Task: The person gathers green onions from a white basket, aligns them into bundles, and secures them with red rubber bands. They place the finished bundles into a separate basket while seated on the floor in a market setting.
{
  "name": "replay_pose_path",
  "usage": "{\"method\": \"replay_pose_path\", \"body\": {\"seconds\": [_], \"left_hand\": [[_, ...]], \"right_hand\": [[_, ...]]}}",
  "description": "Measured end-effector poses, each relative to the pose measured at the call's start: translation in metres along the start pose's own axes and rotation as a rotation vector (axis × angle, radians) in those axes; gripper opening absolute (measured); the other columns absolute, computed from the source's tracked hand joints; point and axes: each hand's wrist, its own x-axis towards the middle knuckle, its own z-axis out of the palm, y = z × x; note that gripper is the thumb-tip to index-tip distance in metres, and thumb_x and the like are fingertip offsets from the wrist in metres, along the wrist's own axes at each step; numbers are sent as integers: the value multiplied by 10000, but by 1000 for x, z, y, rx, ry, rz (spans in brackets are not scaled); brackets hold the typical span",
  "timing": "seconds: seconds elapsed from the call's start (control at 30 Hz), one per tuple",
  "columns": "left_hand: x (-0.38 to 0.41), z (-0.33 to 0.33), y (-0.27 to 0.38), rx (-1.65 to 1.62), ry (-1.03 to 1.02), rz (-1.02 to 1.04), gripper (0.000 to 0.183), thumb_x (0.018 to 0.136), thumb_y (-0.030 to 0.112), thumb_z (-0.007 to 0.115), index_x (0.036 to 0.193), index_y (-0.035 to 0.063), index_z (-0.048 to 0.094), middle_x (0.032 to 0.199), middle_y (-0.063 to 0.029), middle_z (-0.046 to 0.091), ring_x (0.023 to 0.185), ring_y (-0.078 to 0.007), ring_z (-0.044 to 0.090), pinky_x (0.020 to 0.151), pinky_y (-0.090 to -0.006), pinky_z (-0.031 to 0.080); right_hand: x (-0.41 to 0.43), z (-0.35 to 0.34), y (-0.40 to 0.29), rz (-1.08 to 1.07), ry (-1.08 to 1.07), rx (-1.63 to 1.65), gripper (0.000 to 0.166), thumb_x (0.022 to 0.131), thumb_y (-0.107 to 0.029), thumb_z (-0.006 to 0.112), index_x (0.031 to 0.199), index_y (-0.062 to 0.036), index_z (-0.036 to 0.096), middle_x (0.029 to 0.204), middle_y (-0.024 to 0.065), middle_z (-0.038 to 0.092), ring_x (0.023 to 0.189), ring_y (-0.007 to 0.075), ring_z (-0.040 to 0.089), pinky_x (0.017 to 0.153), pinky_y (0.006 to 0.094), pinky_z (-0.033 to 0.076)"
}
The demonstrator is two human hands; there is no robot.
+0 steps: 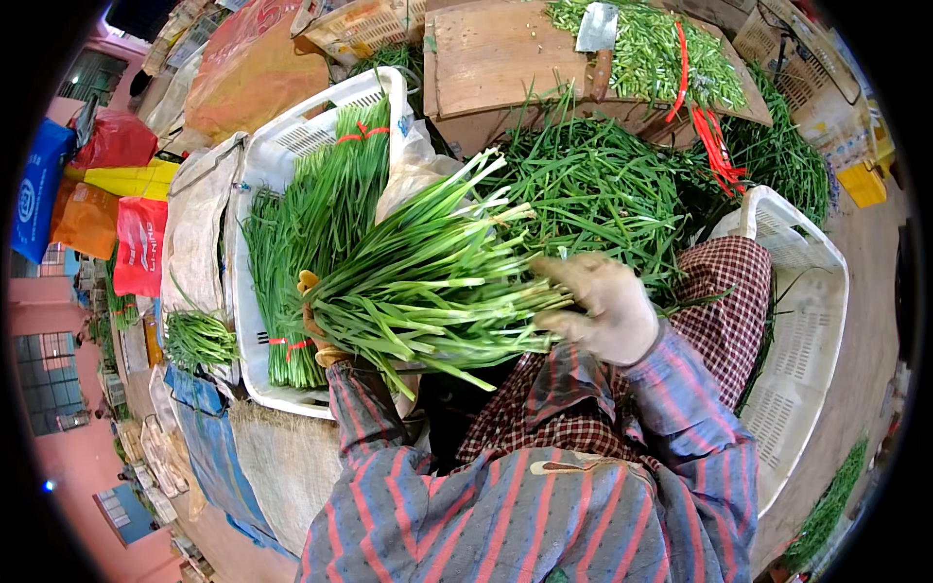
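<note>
My left hand (318,321), in a brownish-orange glove, grips a loose bunch of garlic chives (430,284) around its leafy part. The pale stems fan out to the right across my lap, uneven at their ends. At those ends is my right hand (601,310), in a whitish glove and slightly blurred, thumb and fingers apart. Whether its fingertips touch the stems is hard to tell. Under and left of the bunch, a white plastic crate (251,350) holds chive bundles (291,233) tied with red bands. A heap of loose chives (598,189) lies beyond my right hand.
A cleaver (598,33) rests on a wooden board (503,58) beside chopped stem pieces (678,65). Red ties (714,149) hang from the board's edge. Another white crate (798,350) stands at my right. Woven sacks (284,466) and coloured bags (141,244) are on the left.
</note>
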Motion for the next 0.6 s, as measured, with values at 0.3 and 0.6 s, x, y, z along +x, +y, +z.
{"method": "replay_pose_path", "body": {"seconds": [0.3,0.6], "left_hand": [[20,-33,-4,-292,-208,83,330,928,294,458,1039,39,635,1108,-115,623,1002,-247,605,898,-427,491],[3,7,12,-261,-246,132,298,926,300,489,1077,75,613,1006,-55,633,908,-184,602,814,-364,492]], "right_hand": [[-34,-15,62,427,261,331,87,804,12,549,818,6,635,685,79,601,636,192,602,578,255,477],[31,10,-2,57,-62,276,375,821,-216,680,1114,-6,581,920,105,665,785,215,639,720,301,507]]}}
